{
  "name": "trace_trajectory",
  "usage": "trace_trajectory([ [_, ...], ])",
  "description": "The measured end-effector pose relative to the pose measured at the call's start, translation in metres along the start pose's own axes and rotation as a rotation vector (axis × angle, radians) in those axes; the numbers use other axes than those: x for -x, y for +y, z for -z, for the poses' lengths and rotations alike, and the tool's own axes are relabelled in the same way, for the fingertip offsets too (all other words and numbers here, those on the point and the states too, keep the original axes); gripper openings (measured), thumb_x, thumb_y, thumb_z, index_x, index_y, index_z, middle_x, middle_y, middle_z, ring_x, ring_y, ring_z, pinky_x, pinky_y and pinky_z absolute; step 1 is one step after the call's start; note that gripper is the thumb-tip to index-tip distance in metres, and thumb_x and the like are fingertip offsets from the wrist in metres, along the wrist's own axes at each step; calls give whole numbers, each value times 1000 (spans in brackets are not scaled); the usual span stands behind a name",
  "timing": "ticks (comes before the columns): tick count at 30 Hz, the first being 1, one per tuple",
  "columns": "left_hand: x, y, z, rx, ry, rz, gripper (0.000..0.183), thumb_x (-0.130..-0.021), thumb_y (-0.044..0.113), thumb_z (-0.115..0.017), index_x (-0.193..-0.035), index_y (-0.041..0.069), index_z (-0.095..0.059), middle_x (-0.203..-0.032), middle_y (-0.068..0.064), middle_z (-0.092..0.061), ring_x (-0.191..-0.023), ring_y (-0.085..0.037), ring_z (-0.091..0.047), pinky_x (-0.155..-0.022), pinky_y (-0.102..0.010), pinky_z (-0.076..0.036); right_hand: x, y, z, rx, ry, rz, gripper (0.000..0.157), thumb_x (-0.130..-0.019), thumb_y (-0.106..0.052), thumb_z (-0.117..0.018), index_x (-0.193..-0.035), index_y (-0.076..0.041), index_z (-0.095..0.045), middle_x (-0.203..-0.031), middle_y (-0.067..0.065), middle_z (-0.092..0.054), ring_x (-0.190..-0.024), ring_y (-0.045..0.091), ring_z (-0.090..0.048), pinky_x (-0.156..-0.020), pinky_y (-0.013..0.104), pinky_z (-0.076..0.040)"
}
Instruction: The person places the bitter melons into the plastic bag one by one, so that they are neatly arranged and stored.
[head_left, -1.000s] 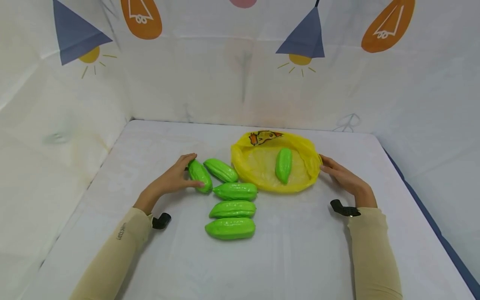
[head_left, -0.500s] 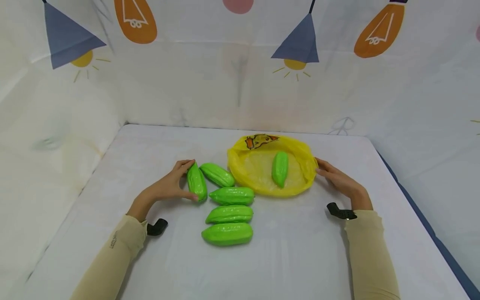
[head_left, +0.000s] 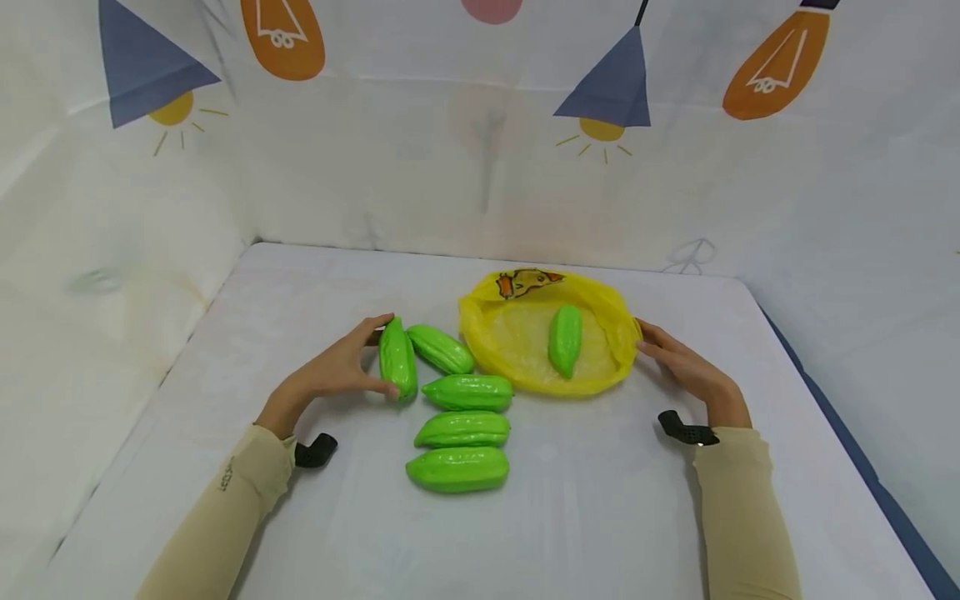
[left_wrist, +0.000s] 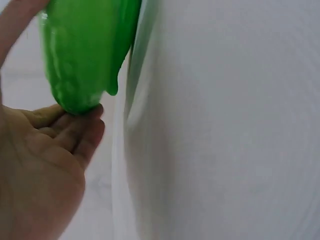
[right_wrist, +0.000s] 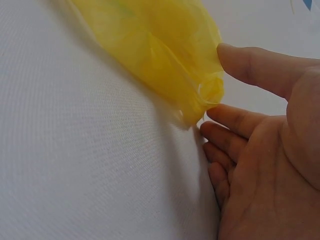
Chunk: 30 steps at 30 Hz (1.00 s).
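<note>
Lettering, too small to read, marks a beige sleeve above the left hand, its thumb and fingers gripping a green gourd by the ends. Four matching gourds lie to its right on a white table; a sixth gourd rests inside a yellow bag printed with a duck-like figure, its rim touched by the right hand's loosely extended fingers.

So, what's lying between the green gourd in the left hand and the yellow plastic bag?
One more green ridged gourd, lying slantwise between the held gourd and the yellow plastic bag; the head view shows this.
</note>
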<state>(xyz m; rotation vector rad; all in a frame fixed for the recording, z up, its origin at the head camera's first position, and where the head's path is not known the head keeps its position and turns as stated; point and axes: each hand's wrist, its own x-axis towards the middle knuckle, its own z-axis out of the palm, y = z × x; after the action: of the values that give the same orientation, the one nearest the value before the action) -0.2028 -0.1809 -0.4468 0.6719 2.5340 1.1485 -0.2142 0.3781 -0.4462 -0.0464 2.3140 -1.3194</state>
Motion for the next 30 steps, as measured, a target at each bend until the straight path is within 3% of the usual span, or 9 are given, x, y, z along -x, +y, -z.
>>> trace_trajectory([
  [11,-12,22,1,63,2,-115,112,-71,34,-89,-157,16,-19,-156,-9,-31,-139,-35,-39,-116,-56,-27,0,1,5,5,2,15,82,-100,-47,-50,-159,-15,-2,-166,11,3,-151,38,7,-117,66,1],
  [16,-26,36,-1,67,-22,-122,112,-72,36,-88,-157,16,-19,-157,-7,-30,-139,-32,-39,-118,-53,-27,0,4,4,-6,7,3,83,-100,-49,-50,-159,-15,-3,-166,10,2,-151,38,6,-117,66,2],
  [30,-55,57,-8,55,-61,-116,112,-72,47,-86,-158,20,-18,-157,-4,-31,-140,-29,-40,-118,-49,-30,0,6,2,14,25,-14,83,-99,-52,-50,-159,-18,-5,-166,9,1,-151,37,5,-117,66,1],
])
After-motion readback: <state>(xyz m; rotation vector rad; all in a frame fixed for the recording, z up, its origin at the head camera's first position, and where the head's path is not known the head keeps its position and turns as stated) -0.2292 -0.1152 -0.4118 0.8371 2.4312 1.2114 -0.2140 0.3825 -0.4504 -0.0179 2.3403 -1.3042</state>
